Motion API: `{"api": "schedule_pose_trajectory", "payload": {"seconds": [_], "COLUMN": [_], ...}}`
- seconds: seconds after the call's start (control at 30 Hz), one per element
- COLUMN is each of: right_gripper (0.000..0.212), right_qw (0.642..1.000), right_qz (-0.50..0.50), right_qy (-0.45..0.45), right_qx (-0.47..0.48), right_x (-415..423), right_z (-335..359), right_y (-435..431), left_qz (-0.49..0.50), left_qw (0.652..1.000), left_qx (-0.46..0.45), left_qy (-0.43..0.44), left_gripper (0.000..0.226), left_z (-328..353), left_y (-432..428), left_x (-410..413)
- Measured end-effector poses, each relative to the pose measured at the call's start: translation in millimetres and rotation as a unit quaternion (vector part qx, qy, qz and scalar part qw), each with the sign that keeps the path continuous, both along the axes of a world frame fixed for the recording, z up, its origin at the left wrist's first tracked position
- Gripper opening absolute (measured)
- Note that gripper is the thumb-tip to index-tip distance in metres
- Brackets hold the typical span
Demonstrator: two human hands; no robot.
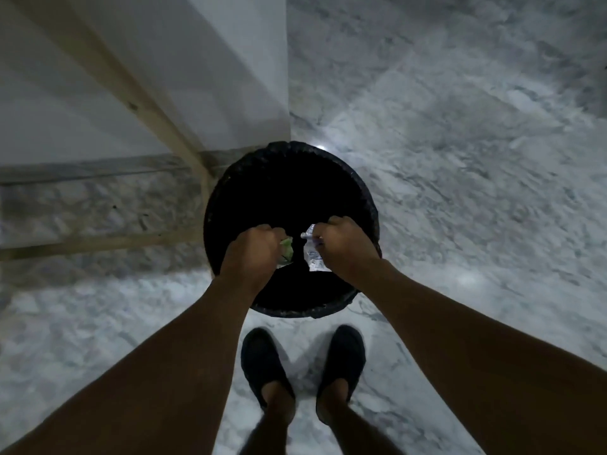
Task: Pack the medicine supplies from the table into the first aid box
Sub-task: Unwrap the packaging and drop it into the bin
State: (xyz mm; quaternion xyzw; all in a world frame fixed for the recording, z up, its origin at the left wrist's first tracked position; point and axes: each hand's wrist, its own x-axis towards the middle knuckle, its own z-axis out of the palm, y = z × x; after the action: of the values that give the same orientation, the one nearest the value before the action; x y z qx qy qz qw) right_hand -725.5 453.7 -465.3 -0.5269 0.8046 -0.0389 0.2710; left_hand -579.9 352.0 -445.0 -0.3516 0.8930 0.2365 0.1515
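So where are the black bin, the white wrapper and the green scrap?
black bin [289, 147]: head view, top rim.
white wrapper [312, 255]: head view, lower printed part.
green scrap [287, 247]: head view, its exposed middle.

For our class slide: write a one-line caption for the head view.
Over a black bin, the left hand grips a green scrap and the right hand a white wrapper.

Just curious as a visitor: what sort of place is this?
Probably an indoor room corner, home or office: marble floor, white wall, and a black bin, over which the left hand holds a green wrapper and the right hand a white wrapper.
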Motion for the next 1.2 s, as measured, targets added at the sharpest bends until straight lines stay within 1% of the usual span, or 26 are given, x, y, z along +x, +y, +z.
{"api": "schedule_pose_trajectory", "payload": {"seconds": [0.03, 0.07, 0.2, 0.27, 0.33, 0.4, 0.47, 0.6, 0.73, 0.83, 0.93, 1.07, 1.2], "right_gripper": [0.009, 0.011, 0.030, 0.033, 0.033, 0.036, 0.039, 0.044, 0.043, 0.043, 0.043, 0.041, 0.038], "right_qw": [1.000, 1.000, 0.999, 0.997, 0.996, 0.996, 0.997, 0.997, 0.994, 0.987, 0.975, 0.960, 0.945], "right_qz": [0.007, 0.012, 0.028, 0.049, 0.052, 0.026, 0.003, -0.042, -0.084, -0.101, -0.100, -0.081, -0.035], "right_qy": [0.005, 0.008, 0.003, 0.002, -0.009, -0.012, 0.004, 0.039, 0.068, 0.093, 0.128, 0.143, 0.154], "right_qx": [-0.001, 0.006, 0.042, 0.063, 0.072, 0.084, 0.082, 0.059, -0.018, -0.080, -0.149, -0.227, -0.288], "right_x": [1.9, 3.8, 6.7, 4.6, 1.3, -1.6, -5.1, -12.7, -10.7, -0.5, 15.5, 47.5, 90.3], "right_z": [-16.5, -30.1, -71.2, -68.2, -44.5, -4.7, 44.7, 164.4, 288.3, 389.2, 470.4, 544.8, 588.8], "right_y": [-1.8, -3.3, -6.9, -8.0, -6.2, -3.3, -2.1, -7.8, -14.6, -17.5, -21.5, -31.6, -37.8], "left_qz": [0.000, -0.001, -0.005, 0.000, 0.009, 0.013, 0.008, -0.013, -0.013, -0.028, -0.021, 0.016, 0.069], "left_qw": [1.000, 1.000, 1.000, 1.000, 1.000, 1.000, 0.999, 0.992, 0.978, 0.955, 0.938, 0.913, 0.900], "left_qx": [0.001, 0.008, 0.022, 0.015, 0.017, 0.002, -0.026, -0.103, -0.155, -0.222, -0.264, -0.318, -0.345], "left_qy": [0.004, 0.007, 0.004, -0.008, -0.010, 0.003, 0.020, 0.075, 0.137, 0.195, 0.223, 0.255, 0.258], "left_gripper": [0.026, 0.027, 0.040, 0.043, 0.042, 0.041, 0.041, 0.041, 0.037, 0.037, 0.040, 0.040, 0.039], "left_z": [-13.8, -25.3, -54.9, -54.6, -39.3, -9.1, 32.3, 142.8, 269.2, 368.8, 450.0, 524.2, 561.5], "left_y": [-0.8, -1.6, -2.1, -0.5, 3.1, 7.4, 10.4, 5.6, -7.9, -18.4, -27.2, -29.2, -13.9], "left_x": [0.8, 1.2, 4.4, 6.4, 5.3, 1.9, -3.5, -19.0, -27.9, -20.8, -5.7, 31.8, 91.0]}}
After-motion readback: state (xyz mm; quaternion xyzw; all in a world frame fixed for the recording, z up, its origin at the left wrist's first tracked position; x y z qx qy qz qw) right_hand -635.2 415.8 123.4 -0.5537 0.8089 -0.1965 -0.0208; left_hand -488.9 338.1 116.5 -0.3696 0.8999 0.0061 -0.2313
